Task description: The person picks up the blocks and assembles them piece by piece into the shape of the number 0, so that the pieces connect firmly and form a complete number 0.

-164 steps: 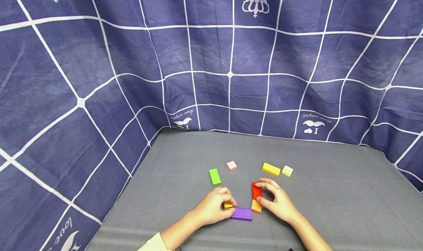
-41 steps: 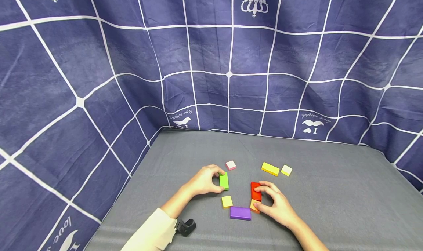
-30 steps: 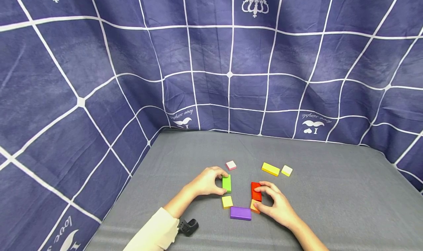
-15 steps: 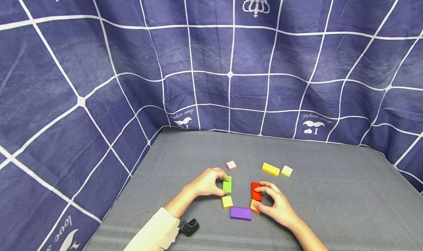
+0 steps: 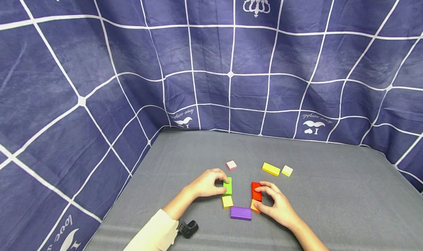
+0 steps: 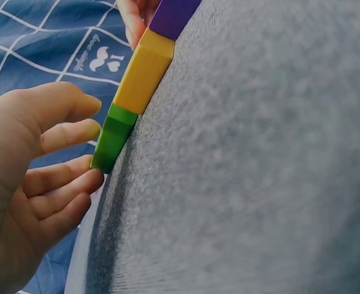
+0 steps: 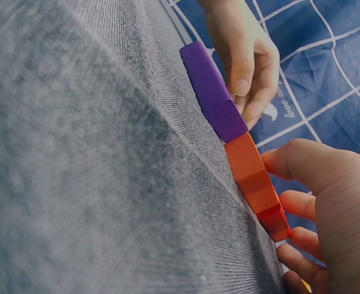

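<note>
Left hand (image 5: 208, 184) pinches green block (image 5: 229, 186), right hand (image 5: 277, 202) grips red block (image 5: 256, 196) and orange block (image 7: 251, 170); overpushing green could skew yellow block (image 5: 227, 202) beside left thumb.

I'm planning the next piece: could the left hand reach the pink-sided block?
Probably yes: the pink-sided block lies just beyond the left hand with nothing between them, though that hand touches the green block.

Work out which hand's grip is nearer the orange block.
Right. The right hand has its grip at the orange block, thumb touching it; the left hand has its grip at the green block, farther left.
</note>
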{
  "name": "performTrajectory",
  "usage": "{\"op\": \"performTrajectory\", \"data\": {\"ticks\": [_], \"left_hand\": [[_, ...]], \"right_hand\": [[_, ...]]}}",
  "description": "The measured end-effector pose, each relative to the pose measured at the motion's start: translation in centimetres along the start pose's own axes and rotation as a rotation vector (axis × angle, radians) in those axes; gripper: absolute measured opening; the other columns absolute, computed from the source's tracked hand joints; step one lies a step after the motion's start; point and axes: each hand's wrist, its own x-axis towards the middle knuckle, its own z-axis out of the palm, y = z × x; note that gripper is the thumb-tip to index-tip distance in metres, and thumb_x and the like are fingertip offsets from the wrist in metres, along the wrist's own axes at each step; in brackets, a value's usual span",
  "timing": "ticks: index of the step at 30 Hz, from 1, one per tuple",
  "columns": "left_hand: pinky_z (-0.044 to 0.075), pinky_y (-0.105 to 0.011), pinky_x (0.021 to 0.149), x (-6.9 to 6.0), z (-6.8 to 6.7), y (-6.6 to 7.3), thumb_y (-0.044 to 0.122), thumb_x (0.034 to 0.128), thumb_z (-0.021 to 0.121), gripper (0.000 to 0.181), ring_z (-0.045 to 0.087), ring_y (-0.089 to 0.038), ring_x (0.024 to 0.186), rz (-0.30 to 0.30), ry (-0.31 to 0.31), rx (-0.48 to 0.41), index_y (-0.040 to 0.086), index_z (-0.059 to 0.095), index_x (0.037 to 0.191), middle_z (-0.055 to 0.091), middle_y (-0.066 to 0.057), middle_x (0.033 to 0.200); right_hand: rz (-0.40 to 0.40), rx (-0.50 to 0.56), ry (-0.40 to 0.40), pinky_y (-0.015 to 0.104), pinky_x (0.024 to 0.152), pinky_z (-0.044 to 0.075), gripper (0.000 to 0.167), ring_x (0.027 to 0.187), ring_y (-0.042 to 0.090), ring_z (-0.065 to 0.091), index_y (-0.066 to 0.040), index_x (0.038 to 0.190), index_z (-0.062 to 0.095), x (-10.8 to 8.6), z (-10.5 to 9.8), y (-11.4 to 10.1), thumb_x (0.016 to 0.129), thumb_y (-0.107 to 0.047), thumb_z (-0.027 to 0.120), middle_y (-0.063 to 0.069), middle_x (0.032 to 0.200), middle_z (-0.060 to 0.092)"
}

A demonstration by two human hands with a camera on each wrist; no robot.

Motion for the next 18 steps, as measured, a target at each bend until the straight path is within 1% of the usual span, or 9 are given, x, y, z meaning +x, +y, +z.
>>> {"op": "performTrajectory", "data": {"ticks": [3, 5, 7, 10, 13, 16, 18], "left_hand": [[0.045, -0.03, 0.093, -0.2, 0.2, 0.2, 0.019, 0.0821, 0.071, 0.019, 0.06, -0.019, 0.103, 0.003, 0.015, 0.023, 0.011, 0.072, 0.099, 0.064, -0.004, 0.11], [0.044, -0.033, 0.095, -0.4, 0.4, 0.5, 0.021, 0.0831, 0.071, 0.02, 0.059, -0.021, 0.108, 0.016, 0.03, 0.041, 0.011, 0.072, 0.1, 0.063, -0.005, 0.115], [0.043, -0.034, 0.097, -0.6, 0.6, 0.7, 0.023, 0.0833, 0.071, 0.021, 0.057, -0.022, 0.111, 0.043, 0.043, 0.057, 0.012, 0.072, 0.102, 0.063, -0.006, 0.117], [0.043, -0.033, 0.098, -1.1, 1.1, 1.1, 0.023, 0.0834, 0.072, 0.024, 0.057, -0.02, 0.113, 0.092, 0.065, 0.089, 0.012, 0.072, 0.105, 0.064, -0.003, 0.117], [0.042, -0.032, 0.099, -1.6, 1.5, 1.5, 0.024, 0.0829, 0.074, 0.028, 0.057, -0.02, 0.114, 0.121, 0.083, 0.123, 0.01, 0.073, 0.108, 0.066, -0.003, 0.117], [0.041, -0.032, 0.101, -2.0, 1.8, 1.7, 0.023, 0.0833, 0.073, 0.03, 0.057, -0.02, 0.115, 0.121, 0.095, 0.141, 0.009, 0.073, 0.11, 0.066, -0.002, 0.117], [0.041, -0.031, 0.101, -2.1, 2.0, 1.8, 0.022, 0.0833, 0.073, 0.03, 0.058, -0.021, 0.115, 0.112, 0.093, 0.136, 0.009, 0.073, 0.11, 0.067, -0.002, 0.116]], "right_hand": [[-0.002, -0.001, 0.001, 0.011, 0.093, 0.034, 0.038, 0.111, 0.017, 0.055, -0.017, 0.105, 0.069, 0.0, 0.0, 0.0, 0.071, -0.013, 0.085, 0.007, 0.125, 0.058], [0.0, -0.001, 0.001, 0.013, 0.093, 0.035, 0.037, 0.111, 0.018, 0.056, -0.018, 0.105, 0.069, 0.0, -0.1, 0.0, 0.072, -0.014, 0.085, 0.006, 0.125, 0.058], [0.005, 0.002, 0.001, 0.014, 0.093, 0.035, 0.037, 0.111, 0.019, 0.056, -0.019, 0.105, 0.069, 0.0, -0.1, -0.1, 0.072, -0.015, 0.085, 0.004, 0.125, 0.058], [0.001, 0.004, 0.002, 0.015, 0.093, 0.036, 0.036, 0.11, 0.02, 0.056, -0.02, 0.105, 0.069, 0.0, -0.2, -0.3, 0.073, -0.016, 0.085, 0.003, 0.125, 0.058], [-0.007, 0.004, 0.007, 0.016, 0.093, 0.037, 0.036, 0.11, 0.02, 0.057, -0.02, 0.105, 0.069, 0.0, -0.2, -0.3, 0.073, -0.016, 0.085, 0.004, 0.124, 0.058], [-0.008, 0.001, 0.01, 0.015, 0.092, 0.036, 0.036, 0.11, 0.02, 0.056, -0.019, 0.105, 0.069, 0.1, -0.1, -0.3, 0.073, -0.015, 0.085, 0.005, 0.124, 0.058], [-0.001, 0.001, 0.009, 0.014, 0.092, 0.035, 0.036, 0.11, 0.019, 0.056, -0.019, 0.105, 0.069, 0.0, -0.1, -0.3, 0.073, -0.015, 0.085, 0.005, 0.124, 0.058]]}}
